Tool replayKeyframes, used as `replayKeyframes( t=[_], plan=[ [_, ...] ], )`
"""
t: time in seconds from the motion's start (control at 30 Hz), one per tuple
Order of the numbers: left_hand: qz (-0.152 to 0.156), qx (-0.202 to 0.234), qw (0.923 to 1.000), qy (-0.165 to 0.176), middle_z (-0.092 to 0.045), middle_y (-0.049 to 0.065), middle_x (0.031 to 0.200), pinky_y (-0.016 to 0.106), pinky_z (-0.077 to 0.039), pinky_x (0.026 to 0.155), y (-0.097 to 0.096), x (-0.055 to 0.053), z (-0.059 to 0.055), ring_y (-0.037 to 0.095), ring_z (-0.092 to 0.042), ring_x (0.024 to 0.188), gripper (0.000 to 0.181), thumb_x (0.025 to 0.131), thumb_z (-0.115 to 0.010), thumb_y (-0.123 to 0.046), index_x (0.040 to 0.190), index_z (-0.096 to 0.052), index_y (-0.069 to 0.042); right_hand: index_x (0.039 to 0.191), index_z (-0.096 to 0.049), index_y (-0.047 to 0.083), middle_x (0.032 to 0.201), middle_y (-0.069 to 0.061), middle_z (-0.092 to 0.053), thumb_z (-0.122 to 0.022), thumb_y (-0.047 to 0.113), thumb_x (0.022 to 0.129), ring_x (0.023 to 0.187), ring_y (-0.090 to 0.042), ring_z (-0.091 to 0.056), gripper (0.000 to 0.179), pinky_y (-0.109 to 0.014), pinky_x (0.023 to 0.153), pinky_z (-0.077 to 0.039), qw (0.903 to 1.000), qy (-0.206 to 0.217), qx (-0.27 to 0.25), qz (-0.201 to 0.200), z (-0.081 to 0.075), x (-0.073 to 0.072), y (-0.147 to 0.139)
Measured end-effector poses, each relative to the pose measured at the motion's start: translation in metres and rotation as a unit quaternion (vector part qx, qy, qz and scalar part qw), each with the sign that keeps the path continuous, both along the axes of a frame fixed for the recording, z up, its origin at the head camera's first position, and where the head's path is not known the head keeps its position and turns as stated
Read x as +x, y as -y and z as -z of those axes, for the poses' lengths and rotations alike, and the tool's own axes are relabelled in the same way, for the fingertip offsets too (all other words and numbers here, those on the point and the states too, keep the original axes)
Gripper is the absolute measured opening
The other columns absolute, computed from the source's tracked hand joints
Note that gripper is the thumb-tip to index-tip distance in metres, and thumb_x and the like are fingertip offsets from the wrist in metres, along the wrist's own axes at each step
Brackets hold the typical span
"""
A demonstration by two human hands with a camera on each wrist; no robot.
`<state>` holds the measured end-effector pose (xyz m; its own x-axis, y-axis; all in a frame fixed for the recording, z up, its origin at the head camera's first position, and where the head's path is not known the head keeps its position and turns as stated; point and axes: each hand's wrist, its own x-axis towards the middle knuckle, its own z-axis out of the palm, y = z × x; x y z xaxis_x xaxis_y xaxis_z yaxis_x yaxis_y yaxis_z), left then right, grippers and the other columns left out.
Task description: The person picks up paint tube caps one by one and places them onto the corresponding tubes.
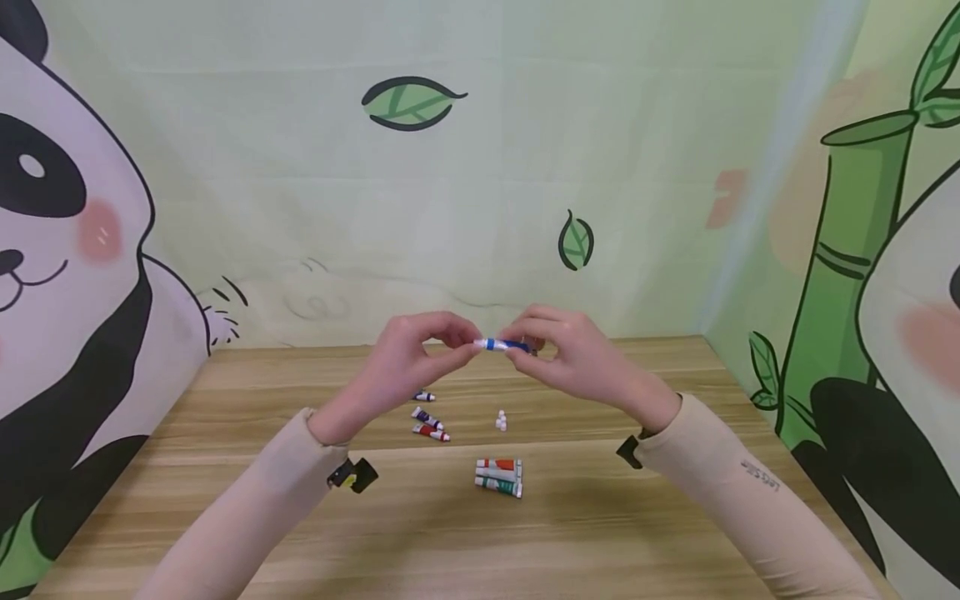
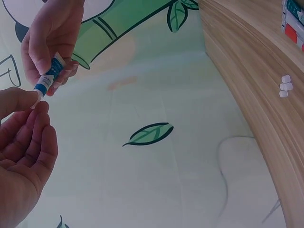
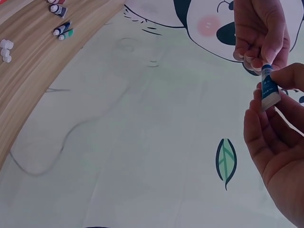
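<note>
A pale cloth backdrop (image 1: 510,175) printed with pandas and leaves rises behind a wooden table (image 1: 300,533). Above the table's far side, the person's two hands meet in the air. The left hand (image 1: 405,358) has its thumb and forefinger closed in a pinch at the white cap end, its other fingers loosely curled; the right hand (image 1: 581,354) grips the body between thumb and fingers, the flat end showing past them in the right wrist view. Between them is a blue paint tube (image 1: 498,344), held roughly level and off the table. Below, nearest the person, a row of three tubes (image 1: 498,477) lies side by side, their narrow ends to the left. Over to the left is a looser group: a red tube (image 1: 431,432) and a purple tube (image 1: 427,417) near each other, with a dark blue tube (image 3: 61,28) and a green tube (image 3: 66,34) farther back, white caps apparently on. Smallest are the loose white caps (image 1: 502,422), seemingly three, bunched beyond the row. Matching three caps to three tubes, I judge three uncapped, though the row's tips are too small to confirm; the blue one looks in progress, and the four at left appear to be waiting.
</note>
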<state>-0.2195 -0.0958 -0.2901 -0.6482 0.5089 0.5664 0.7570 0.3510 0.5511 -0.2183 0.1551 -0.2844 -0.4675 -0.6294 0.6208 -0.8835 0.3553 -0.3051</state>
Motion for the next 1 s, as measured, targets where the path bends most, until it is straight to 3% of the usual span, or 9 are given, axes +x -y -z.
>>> replayKeyframes(
  t=[0.13,0.3,0.7,1.0],
  plan=[
    [0.0,-0.003,1.0,0.007,-0.072,-0.008,0.093,0.029,-0.053,0.058,0.0,0.002,0.0,0.009,-0.064,0.084,0.009,0.095,-0.073,-0.017,0.102,-0.075,-0.013,0.102,-0.075,0.005,0.09,0.003,-0.066,-0.071,0.005,0.093,0.075,-0.009,-0.054,0.011,-0.029,0.061,-0.05,0.9998,0.017,0.003,-0.002,-0.001,0.0,-0.001],
    [0.004,0.003,1.0,0.0,-0.072,-0.008,0.094,0.029,-0.053,0.057,-0.001,0.002,0.002,0.009,-0.064,0.085,0.01,0.095,-0.073,-0.017,0.103,-0.075,-0.013,0.106,-0.076,0.007,0.087,0.005,-0.065,-0.067,0.007,0.097,0.075,-0.011,-0.054,0.013,-0.026,0.063,-0.048,0.9978,0.066,0.002,0.0,0.0,0.0,-0.002],
    [0.006,0.02,0.9992,-0.034,-0.074,-0.006,0.097,0.029,-0.056,0.068,-0.002,0.002,0.007,0.009,-0.065,0.088,0.011,0.094,-0.074,-0.014,0.104,-0.074,-0.011,0.115,-0.074,0.009,0.099,0.002,-0.071,-0.064,0.012,0.1,0.081,-0.018,-0.061,0.018,-0.03,0.07,-0.052,0.9769,0.207,-0.055,0.007,0.004,0.004,-0.001],
    [0.04,0.024,0.9969,-0.064,-0.074,-0.004,0.099,0.035,-0.057,0.08,-0.003,0.0,0.011,0.01,-0.067,0.09,0.011,0.092,-0.074,-0.008,0.104,-0.075,-0.009,0.117,-0.072,0.01,0.089,-0.004,-0.063,-0.058,0.014,0.104,0.075,-0.022,-0.053,0.02,-0.027,0.059,-0.04,0.9588,0.275,-0.073,0.006,0.006,0.003,-0.003]
  ],
)
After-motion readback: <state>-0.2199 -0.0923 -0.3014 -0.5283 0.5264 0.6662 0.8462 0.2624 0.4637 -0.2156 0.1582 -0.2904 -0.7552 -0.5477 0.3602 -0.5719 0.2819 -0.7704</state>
